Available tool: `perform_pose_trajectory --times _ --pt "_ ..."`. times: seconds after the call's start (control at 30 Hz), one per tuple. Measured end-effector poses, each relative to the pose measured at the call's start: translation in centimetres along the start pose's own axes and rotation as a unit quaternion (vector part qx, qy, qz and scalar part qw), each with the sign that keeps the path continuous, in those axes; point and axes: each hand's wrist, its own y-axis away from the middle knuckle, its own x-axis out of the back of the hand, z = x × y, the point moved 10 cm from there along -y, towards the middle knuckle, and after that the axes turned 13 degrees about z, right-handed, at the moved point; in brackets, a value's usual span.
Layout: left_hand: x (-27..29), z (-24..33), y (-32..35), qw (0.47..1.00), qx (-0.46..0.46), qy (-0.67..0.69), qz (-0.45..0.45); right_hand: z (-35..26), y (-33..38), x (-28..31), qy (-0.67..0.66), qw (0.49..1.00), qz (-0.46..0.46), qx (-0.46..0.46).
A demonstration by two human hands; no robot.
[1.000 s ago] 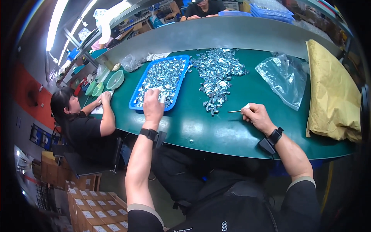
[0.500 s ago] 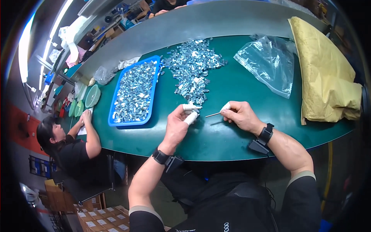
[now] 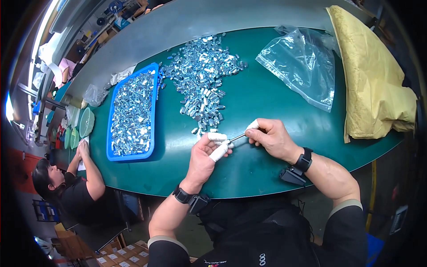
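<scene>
Metal rod: thin and silvery [image 3: 237,137], pinched at its right end by the right hand [image 3: 272,139], fingers closed narrow around it.
Rod axis: runs low-left to high-right, nearly level with the table [image 3: 249,102], tip aimed at the left hand.
Left hand: [image 3: 205,155] fingers curled in, white-wrapped fingertips [image 3: 219,152] pinching something small right at the rod's tip; what the piece is, too small to tell.
Meeting point: the two hands come together just above the green surface, near the table's front edge, the rod bridging the gap between them.
Nearer hand: left hand sits at the tip, right hand at the tail, so the piece lies left of the right fingers along the rod's own line.
Loose pile: shiny small metal parts [image 3: 202,84] heaped just beyond the hands.
Blue tray: [image 3: 153,111] full of the same parts, off to the left.
Clear bag: [image 3: 302,66] crumpled, far right, well apart.
</scene>
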Motion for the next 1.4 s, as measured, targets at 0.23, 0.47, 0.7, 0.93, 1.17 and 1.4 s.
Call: perform_pose_trajectory --times 0.23,0.47,0.7,0.93,1.17,1.4 --pt "0.2 -0.3 0.2 1.0 0.004 -0.01 0.0 -0.8 0.5 -0.9 0.054 0.998 -0.025 0.025" --pt "-0.5 -0.6 0.4 1.0 -0.004 -0.012 -0.023 -1.1 0.7 -1.5 0.126 0.987 -0.041 0.092" --pt "-0.8 -0.4 0.4 0.998 -0.044 -0.031 -0.032 -2.3 0.9 -2.5 0.147 0.977 -0.046 0.148" --pt "0.5 0.8 1.3 0.995 -0.074 -0.06 -0.011 -0.9 1.2 -2.0 0.098 0.993 -0.059 0.023" --pt "15.7 12.7 0.6 0.845 -0.299 -0.343 0.282 -0.4 0.2 -0.4 0.028 0.999 0.001 0.025" --pt "8.7 12.1 -1.0 0.734 -0.381 -0.546 0.13 -0.1 0.2 -0.7 0.03 0.999 0.004 0.041"
